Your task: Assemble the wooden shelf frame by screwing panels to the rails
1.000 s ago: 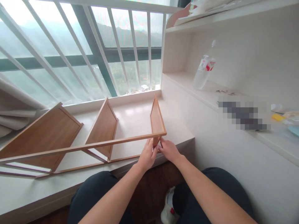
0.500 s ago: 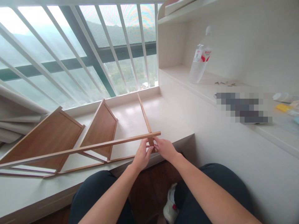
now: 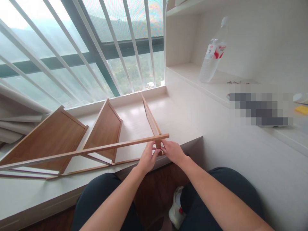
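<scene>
Wooden rack frame (image 3: 79, 150) lies on worktop (image 3: 178, 118), long rail running 9 to 3 o'clock. Both hands pinch its right-end panel (image 3: 151, 120): left hand (image 3: 148, 158), right hand (image 3: 173, 152), fingertips nearly touching. Water bottle (image 3: 213, 54) at 1 o'clock.

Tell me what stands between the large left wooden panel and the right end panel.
Head view: one upright brown wooden panel, joined to the long wooden rail.

wooden panels (image 3: 105, 128): 3 | long rails (image 3: 84, 151): 2 | bottle (image 3: 213, 53): 1 | hands (image 3: 160, 153): 2
</scene>
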Tool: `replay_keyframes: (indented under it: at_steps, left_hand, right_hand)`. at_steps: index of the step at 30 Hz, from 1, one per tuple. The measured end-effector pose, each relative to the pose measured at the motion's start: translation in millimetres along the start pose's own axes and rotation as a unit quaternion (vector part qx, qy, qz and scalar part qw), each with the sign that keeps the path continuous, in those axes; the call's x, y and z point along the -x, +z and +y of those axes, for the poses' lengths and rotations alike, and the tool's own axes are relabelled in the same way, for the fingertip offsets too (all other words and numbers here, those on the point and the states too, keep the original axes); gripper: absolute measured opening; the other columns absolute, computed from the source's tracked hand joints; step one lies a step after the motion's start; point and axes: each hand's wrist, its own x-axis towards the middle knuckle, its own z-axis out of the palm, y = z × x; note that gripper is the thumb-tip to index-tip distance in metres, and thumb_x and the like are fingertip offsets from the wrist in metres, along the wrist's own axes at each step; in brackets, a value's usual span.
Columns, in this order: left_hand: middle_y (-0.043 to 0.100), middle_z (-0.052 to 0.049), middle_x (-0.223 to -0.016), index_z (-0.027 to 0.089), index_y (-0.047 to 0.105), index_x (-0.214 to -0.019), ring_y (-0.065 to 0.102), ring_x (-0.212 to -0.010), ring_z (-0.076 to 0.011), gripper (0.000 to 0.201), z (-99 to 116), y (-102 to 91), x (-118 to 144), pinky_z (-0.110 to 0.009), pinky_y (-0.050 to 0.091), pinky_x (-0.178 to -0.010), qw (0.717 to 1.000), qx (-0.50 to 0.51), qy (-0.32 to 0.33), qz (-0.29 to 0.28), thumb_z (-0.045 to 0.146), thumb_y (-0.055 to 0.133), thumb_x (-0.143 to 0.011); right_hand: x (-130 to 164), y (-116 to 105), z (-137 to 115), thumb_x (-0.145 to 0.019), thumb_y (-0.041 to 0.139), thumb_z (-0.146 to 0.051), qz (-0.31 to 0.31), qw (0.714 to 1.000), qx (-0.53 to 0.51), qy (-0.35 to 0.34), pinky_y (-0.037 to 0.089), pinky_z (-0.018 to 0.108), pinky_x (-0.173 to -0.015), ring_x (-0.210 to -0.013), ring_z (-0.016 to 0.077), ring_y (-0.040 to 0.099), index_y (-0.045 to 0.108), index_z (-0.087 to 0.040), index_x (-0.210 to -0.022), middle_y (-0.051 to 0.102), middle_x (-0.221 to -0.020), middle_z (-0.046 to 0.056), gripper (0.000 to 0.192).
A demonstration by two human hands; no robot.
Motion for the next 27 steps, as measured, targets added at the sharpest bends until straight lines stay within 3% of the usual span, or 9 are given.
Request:
replay_keyframes:
  at_steps: [11, 19, 27]
  left_hand:
    - [0.057, -0.012, -0.125, 0.023, 0.050, -0.132, 0.060, -0.114, -0.0259, 0.027, 5.1, -2.0, -2.8, -0.044, 0.062, -0.092, 1.000, -0.017, 0.019, -0.009, 0.024, 0.050, -0.105]
    - [0.058, -0.012, -0.122, 0.022, 0.049, -0.127, 0.065, -0.104, -0.0258, 0.023, -0.2, -2.9, 3.0, -0.049, 0.062, -0.092, 0.999, -0.040, 0.002, -0.013, 0.031, 0.051, -0.105]
    - [0.057, -0.014, -0.125, 0.022, 0.048, -0.133, 0.062, -0.112, -0.0272, 0.028, 7.9, -5.0, -1.6, -0.048, 0.062, -0.093, 0.999, -0.027, 0.009, -0.021, 0.029, 0.050, -0.106]
  right_hand:
    - [-2.3, -3.4, 0.6, -0.108, 0.038, -0.047, -0.001, 1.000, -0.022, -0.017, 0.043, 0.031, -0.081, -0.105, 0.0277, 0.072, 0.061, -0.025, -0.127, 0.077, -0.114, 0.009, 0.037]
    - [0.7, -5.9, -0.2, -0.106, 0.045, -0.044, -0.005, 1.000, 0.002, -0.018, 0.044, 0.031, -0.081, -0.104, 0.0276, 0.072, 0.061, -0.024, -0.124, 0.077, -0.115, 0.009, 0.031]
    - [3.1, -7.3, -2.7, -0.107, 0.045, -0.044, 0.005, 1.000, 0.000, -0.012, 0.044, 0.031, -0.082, -0.106, 0.0270, 0.072, 0.062, -0.024, -0.121, 0.077, -0.115, 0.009, 0.031]
